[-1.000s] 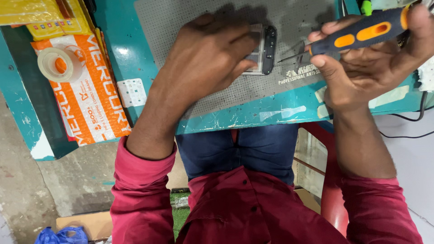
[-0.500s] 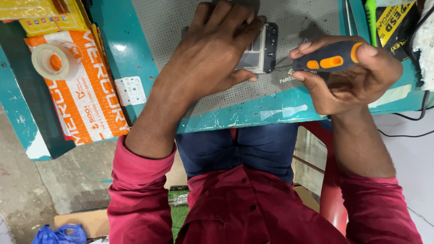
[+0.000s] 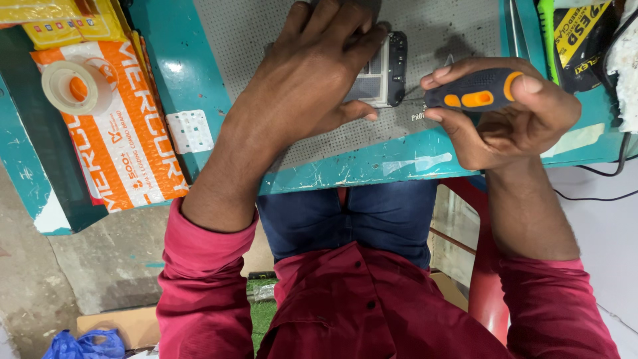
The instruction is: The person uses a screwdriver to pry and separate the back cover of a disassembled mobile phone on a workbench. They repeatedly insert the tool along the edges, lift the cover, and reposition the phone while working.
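My left hand point(image 3: 312, 73) lies palm down over a small dark device point(image 3: 385, 70) with a silvery inner part, pinning it to a grey perforated mat point(image 3: 438, 33) on the teal workbench. My right hand point(image 3: 512, 113) grips a black and orange screwdriver point(image 3: 475, 93) held level, its thin shaft pointing left at the device's right edge. The tip's contact with the device is too small to judge. Much of the device is hidden under my left fingers.
An orange and white padded mailer point(image 3: 123, 139) with a roll of clear tape point(image 3: 73, 86) on it lies at the bench's left end, yellow packets point(image 3: 60, 23) beyond. A black and yellow tool pack point(image 3: 585, 36) and white wadding point(image 3: 625, 53) sit at the right. A black cable point(image 3: 598, 179) hangs off the edge.
My right hand has come down and leftward, turning the screwdriver level and bringing its tip to the device. My left hand has stayed on the device.
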